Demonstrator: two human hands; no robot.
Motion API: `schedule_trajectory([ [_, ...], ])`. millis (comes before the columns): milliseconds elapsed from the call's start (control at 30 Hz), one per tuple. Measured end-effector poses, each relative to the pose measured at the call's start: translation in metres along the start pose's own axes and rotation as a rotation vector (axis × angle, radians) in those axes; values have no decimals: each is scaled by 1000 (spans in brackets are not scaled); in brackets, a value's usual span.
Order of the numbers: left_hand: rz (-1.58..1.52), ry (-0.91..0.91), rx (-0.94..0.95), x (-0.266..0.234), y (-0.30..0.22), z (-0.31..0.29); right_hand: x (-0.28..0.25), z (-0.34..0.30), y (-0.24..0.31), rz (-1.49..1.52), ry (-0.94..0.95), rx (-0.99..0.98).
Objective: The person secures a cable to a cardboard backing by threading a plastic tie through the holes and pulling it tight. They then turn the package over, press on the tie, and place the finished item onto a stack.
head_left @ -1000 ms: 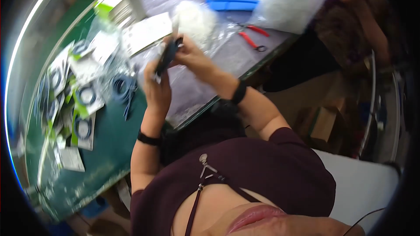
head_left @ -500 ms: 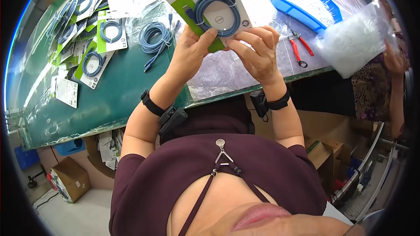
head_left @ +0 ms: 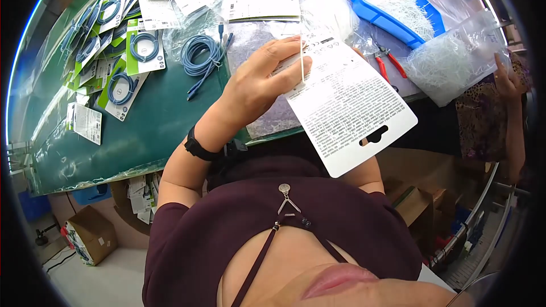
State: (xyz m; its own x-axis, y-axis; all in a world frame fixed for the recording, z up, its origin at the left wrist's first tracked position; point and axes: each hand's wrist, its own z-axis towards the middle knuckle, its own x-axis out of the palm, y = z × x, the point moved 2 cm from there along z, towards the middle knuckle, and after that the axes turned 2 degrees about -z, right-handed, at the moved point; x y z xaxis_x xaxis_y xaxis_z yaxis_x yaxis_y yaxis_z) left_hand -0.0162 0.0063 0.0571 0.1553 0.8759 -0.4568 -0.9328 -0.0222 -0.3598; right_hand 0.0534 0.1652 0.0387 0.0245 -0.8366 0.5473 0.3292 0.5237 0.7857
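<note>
A white-backed cable card (head_left: 355,99) hangs in front of me, turned so its printed back and hanger hole face me. A thin white cable tie (head_left: 302,51) stands out from its upper left part. My left hand (head_left: 261,79) is closed there, thumb and fingertips pinched beside and around the tie. My right hand (head_left: 358,52) is mostly hidden behind the card and supports it; just a bit of finger shows at the edge. The blue cable on the card's front is out of sight. A loose coiled blue cable (head_left: 200,57) lies left of my left hand.
Carded blue cables (head_left: 144,46) pile up at the left. White cards (head_left: 261,1) lie ahead. A blue bin (head_left: 421,34) of white ties, red-handled pliers (head_left: 392,65) and a clear bag (head_left: 449,68) are at the right. Another person's hand (head_left: 509,79) is beside the bag.
The card has been flipped from its front to its back and brought lower and nearer. My right hand has gone behind it; my left hand has shifted to the tie.
</note>
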Motion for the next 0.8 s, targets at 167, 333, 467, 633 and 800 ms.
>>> schedule_trajectory([
  [167, -66, -12, -27, -4, 2, 3, 6, 2, 13, -46, 159, -183],
  [333, -133, -34, -42, -6, 6, 6, -21, -13, -12, -49, -86, -28],
  [467, -131, -73, -10, -7, 5, 10, -13, -9, 0, -202, 51, -221],
  [633, -141, -34, -24, -13, 0, 19, -16, -5, 4, -225, 57, -212],
  [800, -137, -67, 47, -15, -6, 16, -18, -13, -1, -133, 2, -96],
])
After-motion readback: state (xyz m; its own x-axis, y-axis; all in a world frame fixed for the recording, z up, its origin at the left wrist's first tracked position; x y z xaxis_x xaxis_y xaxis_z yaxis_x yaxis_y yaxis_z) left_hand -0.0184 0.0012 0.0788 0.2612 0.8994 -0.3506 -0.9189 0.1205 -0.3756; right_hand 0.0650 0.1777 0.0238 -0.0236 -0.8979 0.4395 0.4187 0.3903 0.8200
